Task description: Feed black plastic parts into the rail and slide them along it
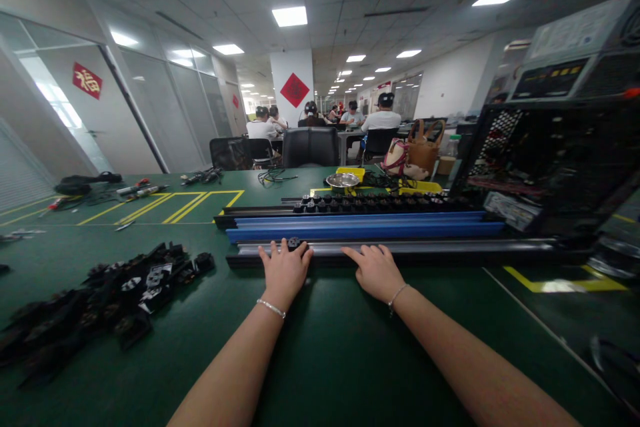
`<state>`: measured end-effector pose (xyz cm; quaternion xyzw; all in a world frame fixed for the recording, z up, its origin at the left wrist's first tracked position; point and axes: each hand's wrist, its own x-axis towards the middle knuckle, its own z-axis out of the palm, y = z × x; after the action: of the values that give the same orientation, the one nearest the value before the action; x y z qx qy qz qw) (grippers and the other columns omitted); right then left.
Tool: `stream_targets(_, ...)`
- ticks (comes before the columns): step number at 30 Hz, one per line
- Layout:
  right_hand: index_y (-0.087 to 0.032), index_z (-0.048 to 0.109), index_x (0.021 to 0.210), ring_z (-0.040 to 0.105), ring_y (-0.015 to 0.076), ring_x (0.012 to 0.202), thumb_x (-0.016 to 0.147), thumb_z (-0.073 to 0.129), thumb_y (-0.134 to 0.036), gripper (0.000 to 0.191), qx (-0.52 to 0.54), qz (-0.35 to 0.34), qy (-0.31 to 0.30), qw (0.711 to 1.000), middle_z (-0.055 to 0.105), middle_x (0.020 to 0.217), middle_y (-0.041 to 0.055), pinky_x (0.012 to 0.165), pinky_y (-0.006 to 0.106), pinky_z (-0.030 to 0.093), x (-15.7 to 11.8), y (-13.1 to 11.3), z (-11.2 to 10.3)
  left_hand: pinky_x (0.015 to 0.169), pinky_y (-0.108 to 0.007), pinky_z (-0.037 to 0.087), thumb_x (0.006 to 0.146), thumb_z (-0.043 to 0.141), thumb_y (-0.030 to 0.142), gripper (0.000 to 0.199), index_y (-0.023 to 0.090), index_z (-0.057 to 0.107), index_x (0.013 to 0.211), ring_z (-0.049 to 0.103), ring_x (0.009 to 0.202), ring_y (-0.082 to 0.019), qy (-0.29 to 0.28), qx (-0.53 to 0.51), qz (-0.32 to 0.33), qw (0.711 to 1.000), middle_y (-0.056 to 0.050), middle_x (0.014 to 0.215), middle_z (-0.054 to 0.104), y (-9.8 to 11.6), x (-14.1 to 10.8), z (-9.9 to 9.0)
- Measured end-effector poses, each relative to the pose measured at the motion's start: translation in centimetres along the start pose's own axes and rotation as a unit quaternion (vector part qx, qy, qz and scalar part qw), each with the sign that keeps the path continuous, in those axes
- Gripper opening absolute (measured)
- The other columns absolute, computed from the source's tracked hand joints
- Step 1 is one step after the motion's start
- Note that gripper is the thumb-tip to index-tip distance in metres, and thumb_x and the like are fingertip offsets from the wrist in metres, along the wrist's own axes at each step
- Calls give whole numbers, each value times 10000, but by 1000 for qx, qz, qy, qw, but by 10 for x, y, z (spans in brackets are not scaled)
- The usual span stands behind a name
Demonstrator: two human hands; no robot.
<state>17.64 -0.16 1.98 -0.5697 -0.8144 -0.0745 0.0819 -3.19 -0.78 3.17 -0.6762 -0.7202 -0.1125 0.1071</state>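
Note:
Both my hands rest along a long black and silver rail [460, 248] lying crosswise on the table. My left hand [284, 275] is open, fingers spread over the rail's near edge, around a small black round-faced module [294, 243] seated in the channel. To its right, my right hand [379, 273] holds nothing; its index finger stretches left onto the rail and the other fingers bend loosely. Just behind lies a long blue rail [370, 225]. Beyond it, a row of similar black modules [370, 204] lines another dark rail.
A heap of loose black parts [100, 300] covers the left of the green table [320, 360]. An opened computer case [545, 147] stands at the right. Behind the rails sit a metal bowl [343, 180], a yellow tray [351, 172] and cables [274, 177]. People sit farther back.

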Motion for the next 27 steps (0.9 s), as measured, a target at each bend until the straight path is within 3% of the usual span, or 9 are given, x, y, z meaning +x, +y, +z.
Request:
stream_targets(10,-338,411,1354,477,206,992,805,406,-149,580,-7,4,-9,1000,588,1041,67,957,373,196,0,-1,-1,1009,-656,160,885,219,575,518,392,587,1199,425,1241,-393,21,16,-14,1000,-116,1301,551,-6,4,2)
stream_targets(27,-338,417,1349,482,207,981,801,400,-152,579,-1,0,-2,1000,584,1027,61,948,377,204,1,0,1,962,-721,146,892,222,557,483,429,589,1179,394,1259,-416,-6,0,-48,999,-102,1309,547,-14,8,4)
